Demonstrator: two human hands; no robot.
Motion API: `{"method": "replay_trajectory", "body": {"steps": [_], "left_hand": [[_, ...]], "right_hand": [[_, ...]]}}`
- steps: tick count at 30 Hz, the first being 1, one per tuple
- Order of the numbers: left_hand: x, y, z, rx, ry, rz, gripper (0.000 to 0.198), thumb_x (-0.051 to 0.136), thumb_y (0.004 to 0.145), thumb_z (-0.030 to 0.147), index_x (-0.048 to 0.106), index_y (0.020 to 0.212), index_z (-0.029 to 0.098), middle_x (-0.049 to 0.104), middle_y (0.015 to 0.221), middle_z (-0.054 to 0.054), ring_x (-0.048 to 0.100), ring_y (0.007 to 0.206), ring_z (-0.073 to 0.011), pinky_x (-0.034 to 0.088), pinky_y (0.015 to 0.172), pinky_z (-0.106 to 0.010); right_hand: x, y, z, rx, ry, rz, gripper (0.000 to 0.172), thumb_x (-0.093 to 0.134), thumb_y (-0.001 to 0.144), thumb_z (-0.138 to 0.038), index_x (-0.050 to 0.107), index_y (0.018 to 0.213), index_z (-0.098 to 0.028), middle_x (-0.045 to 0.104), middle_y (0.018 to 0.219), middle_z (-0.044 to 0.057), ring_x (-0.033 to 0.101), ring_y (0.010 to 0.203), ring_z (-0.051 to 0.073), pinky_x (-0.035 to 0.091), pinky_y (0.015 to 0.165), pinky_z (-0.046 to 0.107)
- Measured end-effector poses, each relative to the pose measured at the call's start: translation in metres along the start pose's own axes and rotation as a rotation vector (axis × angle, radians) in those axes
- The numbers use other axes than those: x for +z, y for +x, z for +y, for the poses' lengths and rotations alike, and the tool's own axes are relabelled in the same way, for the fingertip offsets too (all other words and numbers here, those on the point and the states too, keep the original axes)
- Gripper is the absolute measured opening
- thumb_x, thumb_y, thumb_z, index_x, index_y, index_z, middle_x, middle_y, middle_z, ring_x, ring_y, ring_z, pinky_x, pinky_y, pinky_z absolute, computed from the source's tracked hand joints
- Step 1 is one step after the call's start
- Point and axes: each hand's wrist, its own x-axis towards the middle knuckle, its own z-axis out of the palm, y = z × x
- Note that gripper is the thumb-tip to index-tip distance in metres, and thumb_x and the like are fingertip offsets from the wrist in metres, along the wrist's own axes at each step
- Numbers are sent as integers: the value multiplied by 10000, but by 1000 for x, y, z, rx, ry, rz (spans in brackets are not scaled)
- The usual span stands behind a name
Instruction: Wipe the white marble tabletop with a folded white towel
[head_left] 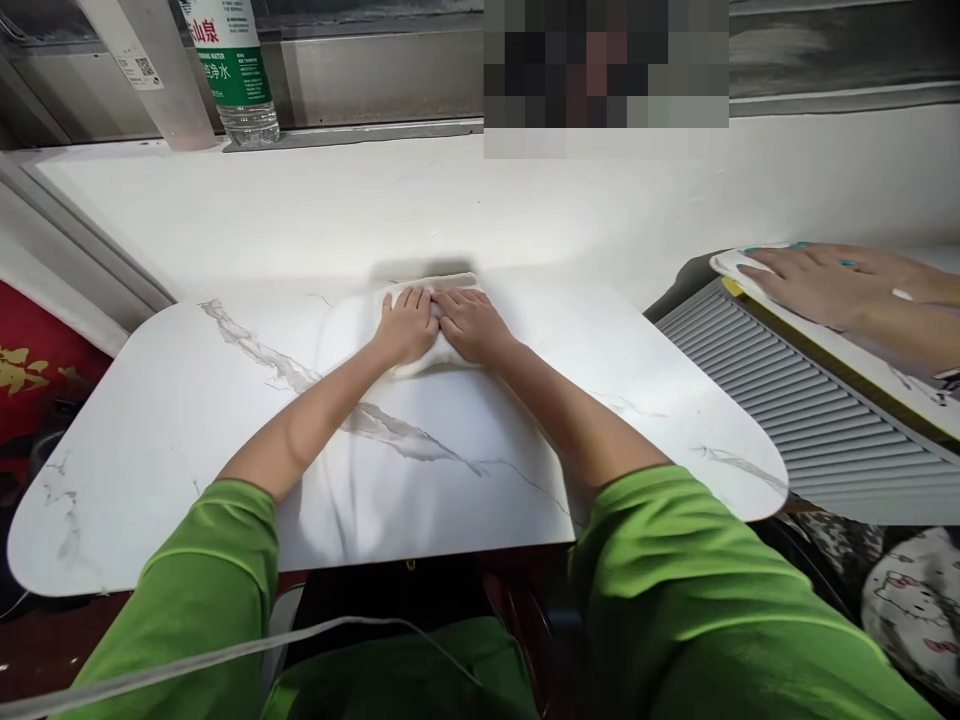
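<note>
A folded white cloth (pixel 427 360) lies at the back of the white marble-patterned tabletop (pixel 225 440), close to the wall. My left hand (pixel 407 327) presses flat on the cloth's left half, fingers stretched out. On its right half rests my right hand (pixel 472 323), also flat with its fingers extended. The two hands touch or nearly touch at the thumbs. Neither hand grips the cloth; both push down on it from above. What lies beneath the cloth, if anything, is hidden.
A labelled water bottle (pixel 246 85) and a tall translucent bottle (pixel 161 80) stand on the window ledge. To the right, another person's hands (pixel 840 285) lie on a white surface above a ribbed grey panel (pixel 795 390). A pale cable (pixel 300 635) crosses low in front of me.
</note>
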Motion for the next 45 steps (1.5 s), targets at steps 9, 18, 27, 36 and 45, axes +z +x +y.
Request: {"method": "replay_trajectory", "body": {"steps": [9, 18, 27, 36, 45], "left_hand": [[6, 41, -20, 31, 28, 52, 531, 238, 1015, 243, 331, 1501, 51, 335, 1585, -161, 274, 1478, -249, 184, 1217, -492], [-3, 1, -7, 60, 14, -4, 545, 232, 1023, 252, 296, 1521, 42, 292, 1610, -138, 242, 1495, -242, 149, 1230, -481], [-8, -123, 15, 168, 43, 13, 549, 246, 1009, 264, 324, 1511, 55, 321, 1594, -159, 256, 1495, -269, 167, 1224, -507], [-18, -214, 24, 160, 82, 36, 557, 233, 998, 243, 365, 1491, 21, 338, 1582, -172, 240, 1502, -285, 179, 1229, -516], [-20, -166, 2, 47, 61, 2, 563, 246, 989, 242, 349, 1495, 19, 336, 1585, -170, 262, 1490, -285, 158, 1227, -516]], "right_hand": [[10, 35, 18, 77, 23, 14, 496, 298, 914, -193, 542, 1340, -126, 578, 1396, 128, 500, 1277, 274, 333, 1103, 438], [1, -3, -6, 74, -22, 34, 510, 292, 928, -214, 520, 1366, -89, 534, 1445, 167, 467, 1329, 294, 307, 1122, 476], [-24, -108, -87, 16, -66, 62, 510, 298, 952, -245, 509, 1388, -84, 541, 1437, 181, 466, 1347, 315, 317, 1126, 501], [-43, -163, -150, -63, -21, 47, 513, 364, 925, -249, 524, 1386, -88, 544, 1427, 196, 465, 1346, 333, 337, 1128, 530], [-27, -102, -124, -97, 28, -3, 500, 326, 911, -216, 558, 1320, -46, 559, 1400, 188, 473, 1293, 322, 321, 1124, 460]]}}
